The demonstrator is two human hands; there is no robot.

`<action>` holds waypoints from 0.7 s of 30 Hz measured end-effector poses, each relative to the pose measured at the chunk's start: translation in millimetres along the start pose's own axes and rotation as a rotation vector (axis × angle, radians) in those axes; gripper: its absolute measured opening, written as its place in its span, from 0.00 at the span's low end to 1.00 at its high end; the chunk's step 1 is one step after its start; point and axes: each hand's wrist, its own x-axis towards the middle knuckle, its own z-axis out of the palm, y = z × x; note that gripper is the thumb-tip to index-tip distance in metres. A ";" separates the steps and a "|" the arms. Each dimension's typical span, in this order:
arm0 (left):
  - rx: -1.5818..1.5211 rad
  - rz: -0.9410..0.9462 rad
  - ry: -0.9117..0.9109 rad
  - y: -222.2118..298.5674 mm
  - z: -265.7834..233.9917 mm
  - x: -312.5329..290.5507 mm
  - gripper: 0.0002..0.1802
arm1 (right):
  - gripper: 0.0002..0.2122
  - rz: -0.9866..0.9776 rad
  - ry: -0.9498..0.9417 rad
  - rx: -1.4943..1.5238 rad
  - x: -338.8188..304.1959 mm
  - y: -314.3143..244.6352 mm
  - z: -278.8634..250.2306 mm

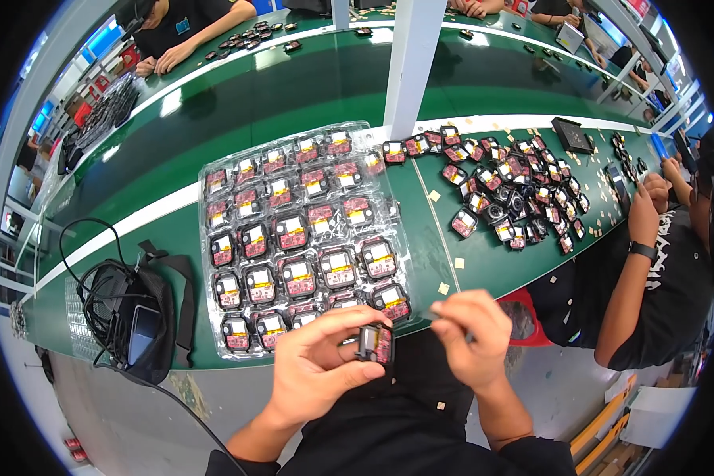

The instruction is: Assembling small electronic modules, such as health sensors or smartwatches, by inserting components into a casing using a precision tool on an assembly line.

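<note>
My left hand (305,377) grips a small square black-cased electronic module (376,346) by its edges, between thumb and fingers. The module is tilted, with its reddish circuit board, pale label and yellow strip partly showing. To its right, apart from it, my right hand (477,341) is raised with thumb and fingers pinched together; what they hold, if anything, is too small to make out. Just beyond both hands lies a clear plastic tray (337,234) with rows of similar modules in its pockets. The nearest pockets are partly hidden by my left hand.
A heap of loose modules (523,186) lies right of the tray, among scattered small pale squares. A black bag (155,341) with cables and a phone sits at left. A grey post (408,71) rises beyond the tray. A co-worker's arm (631,278) is at right; others work opposite.
</note>
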 end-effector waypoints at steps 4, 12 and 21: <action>0.225 0.040 0.005 28.7 -10.4 16.7 0.28 | 0.09 0.220 0.153 -0.251 11.2 31.3 -2.2; 0.985 0.116 0.110 53.9 -28.1 96.1 0.15 | 0.22 0.378 -0.055 -0.649 20.6 70.0 5.4; 1.569 0.351 0.076 34.1 -53.3 112.0 0.11 | 0.15 0.317 0.037 -0.599 12.7 77.7 11.3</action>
